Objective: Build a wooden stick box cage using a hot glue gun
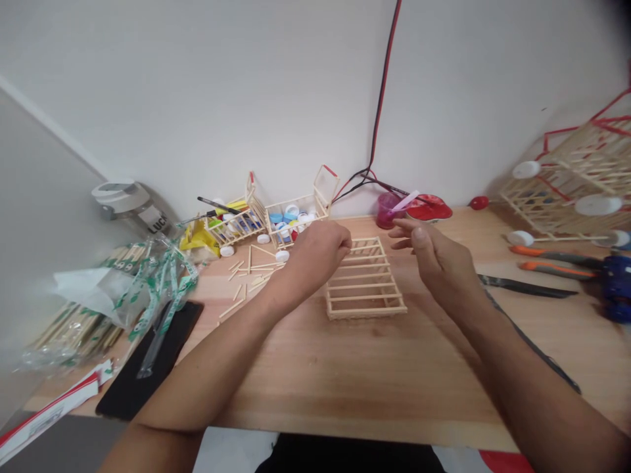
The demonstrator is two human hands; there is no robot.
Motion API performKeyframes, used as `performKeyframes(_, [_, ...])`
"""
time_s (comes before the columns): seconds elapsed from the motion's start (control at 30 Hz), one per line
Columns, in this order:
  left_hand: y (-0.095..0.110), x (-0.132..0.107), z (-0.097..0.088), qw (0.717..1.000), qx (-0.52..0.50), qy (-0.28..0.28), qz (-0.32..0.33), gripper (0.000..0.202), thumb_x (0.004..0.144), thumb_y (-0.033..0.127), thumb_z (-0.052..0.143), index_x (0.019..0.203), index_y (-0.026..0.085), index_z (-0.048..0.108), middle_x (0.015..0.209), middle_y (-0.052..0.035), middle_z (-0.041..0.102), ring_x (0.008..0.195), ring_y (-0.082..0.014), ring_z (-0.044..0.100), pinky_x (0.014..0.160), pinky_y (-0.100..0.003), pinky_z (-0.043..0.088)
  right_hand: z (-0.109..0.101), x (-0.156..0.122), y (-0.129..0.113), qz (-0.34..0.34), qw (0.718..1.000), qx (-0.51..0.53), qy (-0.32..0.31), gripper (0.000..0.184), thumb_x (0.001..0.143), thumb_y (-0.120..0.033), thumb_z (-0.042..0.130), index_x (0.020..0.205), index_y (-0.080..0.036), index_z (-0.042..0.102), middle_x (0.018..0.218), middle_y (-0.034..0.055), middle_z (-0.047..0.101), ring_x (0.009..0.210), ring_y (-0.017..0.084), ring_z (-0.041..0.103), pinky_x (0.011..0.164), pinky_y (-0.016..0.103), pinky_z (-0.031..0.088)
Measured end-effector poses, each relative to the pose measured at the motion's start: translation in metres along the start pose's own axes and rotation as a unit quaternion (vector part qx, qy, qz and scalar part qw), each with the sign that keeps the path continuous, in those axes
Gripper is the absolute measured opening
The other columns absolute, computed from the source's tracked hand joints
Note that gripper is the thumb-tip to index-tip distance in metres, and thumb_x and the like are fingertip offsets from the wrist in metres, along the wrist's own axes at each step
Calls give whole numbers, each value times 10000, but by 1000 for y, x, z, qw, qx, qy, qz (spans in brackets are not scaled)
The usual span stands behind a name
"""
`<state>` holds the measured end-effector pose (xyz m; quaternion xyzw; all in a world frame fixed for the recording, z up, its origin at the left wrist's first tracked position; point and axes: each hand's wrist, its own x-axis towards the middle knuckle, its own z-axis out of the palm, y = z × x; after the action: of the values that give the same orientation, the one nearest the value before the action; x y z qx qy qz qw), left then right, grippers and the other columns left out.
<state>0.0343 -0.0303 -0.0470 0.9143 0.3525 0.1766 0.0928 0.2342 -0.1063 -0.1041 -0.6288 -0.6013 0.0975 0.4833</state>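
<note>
1. A person's two bare arms reach in from the bottom edge over a pale wooden worktop [345,381] set against a white wall.
2. A flat ladder-like stick frame [365,284] lies on the worktop in the middle of the view, between the two hands.
3. The left hand [318,253] hovers at the frame's far left corner. Its fingers are curled into a loose fist, and I cannot tell whether they pinch anything.
4. The right hand [434,263] hovers just right of the frame. Its fingers are loosely extended, held close together and pointing left, and they hold nothing.
5. Loose sticks [251,269] lie scattered left of the frame.
6. Behind them stand small stick baskets [290,217] holding coloured bottle caps.
7. A pink cup [387,209] and a red lid [430,209] sit by the wall, under hanging red and black wires [382,98].
8. At the far right are orange-handled tools [552,261] and a large stick structure [576,177].
9. At the left lie a clear bag of sticks [89,315] and a flat black slab [148,358].
</note>
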Motion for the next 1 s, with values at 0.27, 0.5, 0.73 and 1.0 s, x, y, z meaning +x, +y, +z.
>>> performKeyframes(0.27, [-3, 1, -1, 1000, -20, 7, 3, 171, 806, 67, 599, 760, 148, 742, 823, -54, 754, 796, -175, 656, 740, -305, 433, 1, 1, 4, -1, 1000, 2, 4, 505, 1033, -507, 294, 1253, -205, 633, 1083, 81, 719, 891, 202, 698, 839, 378, 506])
performKeyframes(0.5, [-6, 1, 1, 1000, -19, 10, 22, 193, 808, 61, 583, 760, 151, 746, 835, -58, 759, 811, -180, 668, 767, -311, 444, 2, 0, 4, 3, 1000, 1, -7, 505, 1034, -501, 303, 1282, -200, 624, 1083, 88, 723, 907, 206, 694, 858, 383, 497])
performKeyframes(0.73, [-9, 3, -18, 997, -79, 22, -5, 169, 771, 39, 621, 766, 149, 749, 785, -29, 748, 753, -147, 653, 736, -277, 462, 1, -2, 0, 6, 1000, -3, -10, 506, 1034, -498, 298, 1273, -203, 632, 1086, 94, 724, 919, 216, 705, 863, 382, 501])
performKeyframes(1.0, [-17, 8, -23, 975, -219, -15, -21, 116, 749, 68, 682, 783, 128, 775, 744, -24, 749, 730, -127, 669, 683, -232, 477, 4, -2, -1, 14, 999, -30, -13, 490, 1031, -486, 310, 1279, -219, 637, 1100, 85, 737, 918, 219, 716, 910, 398, 494])
